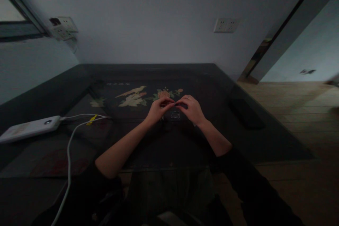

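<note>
Lying near the left edge of the dark table [238,137], a white power bank [29,128] sends a white cable [69,148] toward the front edge, well apart from the work. Further right, over the painted bird-and-flower panel in the middle of the table, the left hand [158,109] and the right hand [192,110] meet, fingertips almost touching. Between them is a small dark piece [178,104], thin and short; what it is exactly I cannot tell in this dim light. The left fingers [167,102] pinch one end and the right fingers [185,104] pinch the other end, so both hands are closed on it, held just above the table. I judge it is light and stiff, easy to drop because it is so small, so a fingertip pinch at the two ends is the proper hold. Just below the hands a small dark boxy object [175,115] rests on the table. Toward the right edge lies a flat black object [246,113], maybe a phone.
</note>
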The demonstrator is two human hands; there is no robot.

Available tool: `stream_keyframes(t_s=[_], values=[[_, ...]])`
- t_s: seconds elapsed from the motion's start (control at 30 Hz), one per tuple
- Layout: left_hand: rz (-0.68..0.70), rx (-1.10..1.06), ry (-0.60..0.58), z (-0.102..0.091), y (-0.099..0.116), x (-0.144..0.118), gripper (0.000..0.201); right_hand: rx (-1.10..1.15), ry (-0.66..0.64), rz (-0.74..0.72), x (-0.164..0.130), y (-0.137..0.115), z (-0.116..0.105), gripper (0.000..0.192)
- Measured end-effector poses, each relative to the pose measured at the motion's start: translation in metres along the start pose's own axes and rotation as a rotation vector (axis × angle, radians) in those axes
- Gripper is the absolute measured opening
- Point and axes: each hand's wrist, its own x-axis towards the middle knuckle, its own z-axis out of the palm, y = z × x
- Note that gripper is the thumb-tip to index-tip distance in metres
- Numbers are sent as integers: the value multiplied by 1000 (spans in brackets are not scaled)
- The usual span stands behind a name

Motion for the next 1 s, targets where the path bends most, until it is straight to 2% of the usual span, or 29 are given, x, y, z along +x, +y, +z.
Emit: stream_keyframes(t_s=[0.13,0.23,0.4,0.67,0.8,0.9,1.0], values=[[-237,-300,-111,5,-6,0,40,98,83,2,0,-3,0,6],[-343,-450,-188,7,-7,-4,47,125,108,-17,0,-5,1,5],[-379,-533,-202,6,-3,-6,48,159,116,-37,0,-5,1,7],[-359,-488,-178,3,-1,-2,43,133,98,-24,0,-4,2,9],[-356,-483,-83,-3,-2,4,43,98,56,41,0,-4,3,19],[-341,-453,37,-11,-4,10,41,46,37,115,1,-6,6,11],[-286,-361,114,-20,-7,15,40,-64,-88,148,5,-12,12,14]])
